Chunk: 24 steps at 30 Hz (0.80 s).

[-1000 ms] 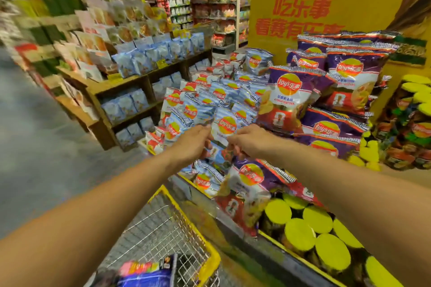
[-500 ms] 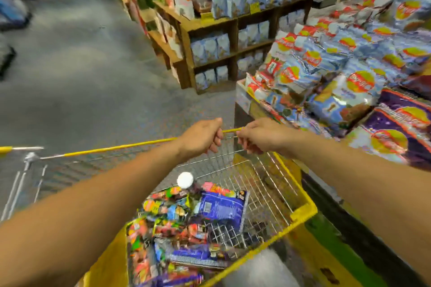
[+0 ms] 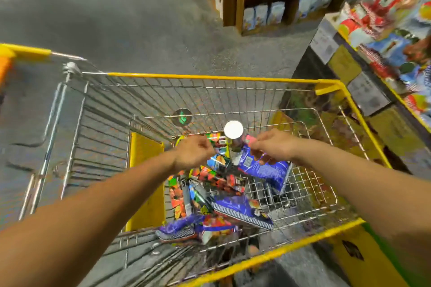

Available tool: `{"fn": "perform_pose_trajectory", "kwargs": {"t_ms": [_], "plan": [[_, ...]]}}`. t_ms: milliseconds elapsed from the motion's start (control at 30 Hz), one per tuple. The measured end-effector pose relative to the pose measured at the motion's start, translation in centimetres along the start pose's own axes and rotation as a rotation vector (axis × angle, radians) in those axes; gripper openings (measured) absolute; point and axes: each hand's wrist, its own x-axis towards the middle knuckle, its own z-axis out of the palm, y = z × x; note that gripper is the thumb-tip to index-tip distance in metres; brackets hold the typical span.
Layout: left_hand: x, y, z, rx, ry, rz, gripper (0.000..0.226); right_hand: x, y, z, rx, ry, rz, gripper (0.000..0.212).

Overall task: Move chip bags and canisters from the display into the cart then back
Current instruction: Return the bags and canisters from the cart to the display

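Both hands hover low inside the cart (image 3: 233, 76), left hand (image 3: 194, 153) curled with nothing visibly held, right hand (image 3: 272, 145) seemingly pinching the blue chip bag (image 3: 263, 168) beneath it, so let go low, clear of the canister (image 3: 234, 141) between them.
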Motion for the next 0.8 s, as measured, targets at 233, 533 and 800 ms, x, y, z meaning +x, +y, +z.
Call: {"fn": "perform_pose_trajectory", "kwargs": {"t_ms": [233,533,800], "plan": [[2.9,-7.1,6.9,0.672,-0.410,0.190,0.086,7.1,8.9,2.1,-0.261,-0.111,0.123,0.032],[8.0,-10.9,13.9,0.266,-0.191,0.333,0.085,18.1,16.9,0.4,-0.383,0.126,0.072,0.036],[13.3,-7.7,19.0,-0.033,-0.288,0.046,0.051,22.1,21.5,2.2,-0.990,0.099,-0.050,0.112]]}}
